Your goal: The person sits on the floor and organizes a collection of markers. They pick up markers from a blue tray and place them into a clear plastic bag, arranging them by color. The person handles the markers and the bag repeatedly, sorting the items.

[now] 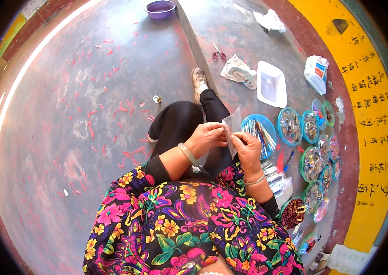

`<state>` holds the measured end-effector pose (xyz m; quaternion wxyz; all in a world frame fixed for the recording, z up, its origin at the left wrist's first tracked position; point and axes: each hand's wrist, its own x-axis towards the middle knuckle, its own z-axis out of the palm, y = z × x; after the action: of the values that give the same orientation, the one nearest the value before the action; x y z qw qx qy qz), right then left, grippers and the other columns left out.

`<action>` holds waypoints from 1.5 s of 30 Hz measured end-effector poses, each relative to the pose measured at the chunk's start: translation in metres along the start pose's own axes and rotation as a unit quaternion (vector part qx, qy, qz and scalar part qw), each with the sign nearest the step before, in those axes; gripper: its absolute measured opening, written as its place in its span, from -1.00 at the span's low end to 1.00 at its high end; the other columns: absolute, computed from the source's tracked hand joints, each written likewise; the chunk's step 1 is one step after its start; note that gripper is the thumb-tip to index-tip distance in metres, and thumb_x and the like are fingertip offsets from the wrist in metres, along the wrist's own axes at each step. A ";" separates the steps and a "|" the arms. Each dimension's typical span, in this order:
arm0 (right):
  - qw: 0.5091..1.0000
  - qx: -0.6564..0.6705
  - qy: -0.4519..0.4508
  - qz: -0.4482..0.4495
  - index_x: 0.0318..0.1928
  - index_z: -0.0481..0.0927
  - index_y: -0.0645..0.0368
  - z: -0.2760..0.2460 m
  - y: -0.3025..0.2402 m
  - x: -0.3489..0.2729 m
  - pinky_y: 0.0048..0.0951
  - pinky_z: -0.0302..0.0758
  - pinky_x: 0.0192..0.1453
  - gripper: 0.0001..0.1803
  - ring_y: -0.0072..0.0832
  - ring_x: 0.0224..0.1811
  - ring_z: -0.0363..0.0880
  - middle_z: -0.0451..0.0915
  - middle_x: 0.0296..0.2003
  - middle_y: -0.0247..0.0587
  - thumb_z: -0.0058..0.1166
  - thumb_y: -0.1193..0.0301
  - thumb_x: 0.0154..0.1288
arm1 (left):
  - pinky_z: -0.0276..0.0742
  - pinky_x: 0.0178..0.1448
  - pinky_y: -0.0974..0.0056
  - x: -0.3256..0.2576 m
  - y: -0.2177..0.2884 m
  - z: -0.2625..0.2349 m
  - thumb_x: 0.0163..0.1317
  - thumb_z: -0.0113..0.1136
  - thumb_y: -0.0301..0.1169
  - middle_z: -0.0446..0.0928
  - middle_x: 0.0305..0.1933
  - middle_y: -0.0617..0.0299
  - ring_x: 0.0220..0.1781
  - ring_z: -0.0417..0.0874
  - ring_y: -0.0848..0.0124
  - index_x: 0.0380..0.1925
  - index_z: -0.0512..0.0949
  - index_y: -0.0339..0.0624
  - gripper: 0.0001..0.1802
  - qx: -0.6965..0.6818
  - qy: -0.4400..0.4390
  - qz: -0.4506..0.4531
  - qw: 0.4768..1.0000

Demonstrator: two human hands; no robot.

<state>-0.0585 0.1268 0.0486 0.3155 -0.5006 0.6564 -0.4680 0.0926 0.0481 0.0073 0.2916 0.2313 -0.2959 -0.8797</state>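
A small clear plastic bag [234, 121] is held up over my lap between both hands. My left hand [205, 139], with a pale bangle on its wrist, pinches the bag's left edge. From the other side my right hand [249, 151] has thumb and finger closed on the bag's edge. Whether anything lies inside the bag, I cannot make out. Close by my right hand sits a blue basket [273, 129] of pens and similar thin sticks. A blue pen [289, 161] lies on the floor beside it.
Several round baskets of small trinkets [290, 126] crowd the right. Beyond them are a white tray [272, 84], a crumpled plastic bag [239, 72], scissors [219, 53] and a white package [316, 74]. A purple basin [160, 10] stands far off. Red scraps [91, 130] litter the floor.
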 end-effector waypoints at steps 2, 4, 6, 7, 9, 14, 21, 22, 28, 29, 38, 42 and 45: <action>0.999 0.029 0.008 0.043 -0.30 0.64 0.32 -0.006 0.000 0.001 -0.64 0.40 -0.35 -0.90 -0.71 -0.44 0.47 0.58 -0.46 -0.36 0.16 0.53 0.22 | 0.64 -0.09 0.37 0.001 0.000 0.001 0.37 0.06 -0.36 0.62 -0.16 0.14 -0.17 0.67 0.41 -0.10 0.55 -0.31 -0.75 0.004 0.020 -0.006 1.000; 0.997 0.050 0.018 0.061 -0.31 0.61 0.31 -0.009 0.001 0.002 -0.68 0.38 -0.36 -0.91 -0.76 -0.45 0.42 0.55 -0.48 -0.42 0.15 0.52 0.23 | 0.64 -0.09 0.37 0.003 -0.003 0.000 0.36 0.07 -0.37 0.62 -0.18 0.13 -0.17 0.67 0.40 -0.12 0.54 -0.31 -0.76 0.005 0.028 -0.009 1.000; 0.993 0.084 0.042 0.072 -0.32 0.59 0.31 -0.011 0.010 0.003 -0.68 0.37 -0.36 -0.91 -0.76 -0.45 0.41 0.54 -0.49 -0.43 0.15 0.51 0.24 | 0.64 -0.09 0.36 0.006 -0.006 -0.001 0.33 0.10 -0.37 0.61 -0.20 0.13 -0.16 0.67 0.39 -0.13 0.54 -0.31 -0.77 0.003 0.024 -0.009 1.000; 0.994 0.081 0.041 0.066 -0.30 0.57 0.29 -0.012 0.013 0.002 -0.67 0.39 -0.36 -0.91 -0.75 -0.46 0.43 0.54 -0.50 -0.41 0.13 0.50 0.26 | 0.63 -0.09 0.37 0.006 -0.008 -0.001 0.31 0.13 -0.38 0.60 -0.20 0.14 -0.18 0.67 0.39 -0.10 0.52 -0.31 -0.75 0.026 0.028 -0.008 0.999; 0.998 0.042 0.038 0.037 -0.29 0.57 0.28 -0.010 0.010 0.000 -0.64 0.40 -0.35 -0.91 -0.73 -0.47 0.43 0.55 -0.50 -0.37 0.11 0.50 0.28 | 0.62 -0.10 0.37 0.005 -0.006 0.004 0.26 0.19 -0.40 0.58 -0.20 0.15 -0.21 0.66 0.39 -0.04 0.48 -0.31 -0.69 0.072 0.034 -0.007 0.997; 0.936 -0.260 0.032 -0.235 -0.28 0.54 0.23 -0.003 -0.002 -0.002 -0.32 0.49 -0.32 -0.94 -0.23 -0.42 0.57 0.56 -0.45 -0.13 0.07 0.51 0.24 | 0.57 -0.13 0.31 0.002 -0.012 0.010 0.07 0.30 -0.44 0.49 -0.15 0.07 -0.21 0.63 0.29 0.21 0.26 -0.19 -0.32 0.336 0.107 0.131 0.927; 0.912 -0.307 0.011 -0.273 -0.27 0.50 0.20 -0.008 -0.004 -0.001 -0.24 0.46 -0.29 -0.90 -0.16 -0.37 0.52 0.50 -0.46 -0.13 0.01 0.56 0.17 | 0.51 0.06 0.15 -0.001 -0.007 0.013 -0.13 0.07 -0.67 0.47 0.00 -0.06 0.03 0.54 0.05 -0.24 0.58 -0.20 -0.63 0.632 0.099 0.374 0.672; 0.911 -0.309 0.015 -0.274 -0.27 0.50 0.20 -0.009 -0.002 -0.001 -0.24 0.46 -0.29 -0.90 -0.16 -0.36 0.52 0.50 -0.46 -0.13 0.01 0.56 0.17 | 0.52 0.05 0.15 -0.001 -0.010 0.011 -0.12 0.06 -0.67 0.49 -0.02 -0.05 0.01 0.55 0.05 -0.24 0.58 -0.21 -0.64 0.629 0.073 0.340 0.695; 0.909 -0.317 -0.011 -0.269 -0.25 0.53 0.18 -0.015 0.001 -0.006 -0.25 0.47 -0.23 -0.86 -0.20 -0.31 0.54 0.52 -0.42 -0.14 0.03 0.52 0.14 | 0.56 -0.09 0.14 -0.004 -0.013 0.018 0.09 0.14 -0.50 0.59 -0.23 0.00 -0.19 0.62 0.06 -0.33 0.60 -0.27 -0.86 0.601 0.026 0.234 0.764; 0.915 -0.309 -0.006 -0.261 -0.25 0.53 0.17 -0.014 0.001 -0.007 -0.25 0.47 -0.21 -0.85 -0.20 -0.30 0.54 0.52 -0.41 -0.14 0.04 0.51 0.13 | 0.56 -0.13 0.15 -0.003 -0.014 0.017 0.14 0.17 -0.46 0.60 -0.30 0.02 -0.24 0.63 0.07 -0.37 0.61 -0.28 -0.88 0.607 0.032 0.254 0.752; 0.943 -0.273 0.102 -0.163 -0.23 0.51 0.20 -0.023 0.019 -0.009 -0.18 0.42 -0.01 -0.73 -0.10 -0.17 0.48 0.52 -0.32 -0.11 0.03 0.63 -0.03 | 0.56 -0.18 0.31 0.000 -0.014 0.011 0.10 0.10 -0.68 0.59 -0.16 0.05 -0.22 0.65 0.27 -0.16 0.60 -0.26 -0.72 0.588 0.069 0.344 0.729; 0.960 -0.209 0.088 -0.162 -0.28 0.52 0.21 -0.015 0.025 -0.014 -0.18 0.44 -0.07 -0.78 -0.08 -0.18 0.50 0.51 -0.32 -0.07 0.00 0.65 -0.01 | 0.57 -0.12 0.25 -0.002 -0.017 0.015 0.06 0.12 -0.67 0.60 -0.17 0.03 -0.17 0.64 0.17 -0.13 0.59 -0.22 -0.66 0.615 0.068 0.326 0.715; 0.963 -0.195 0.085 -0.162 -0.27 0.54 0.25 -0.017 0.028 -0.015 -0.23 0.49 -0.04 -0.74 -0.08 -0.16 0.53 0.53 -0.28 -0.04 -0.01 0.71 -0.04 | 0.57 -0.07 0.20 -0.002 -0.016 0.013 0.02 0.10 -0.67 0.60 -0.18 0.02 -0.13 0.64 0.09 -0.16 0.59 -0.21 -0.66 0.646 0.039 0.334 0.685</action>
<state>-0.0790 0.1483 0.0279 0.0745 -0.6107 0.6694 -0.4164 0.0805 0.0650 0.0065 0.3557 0.2825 -0.8372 -0.3046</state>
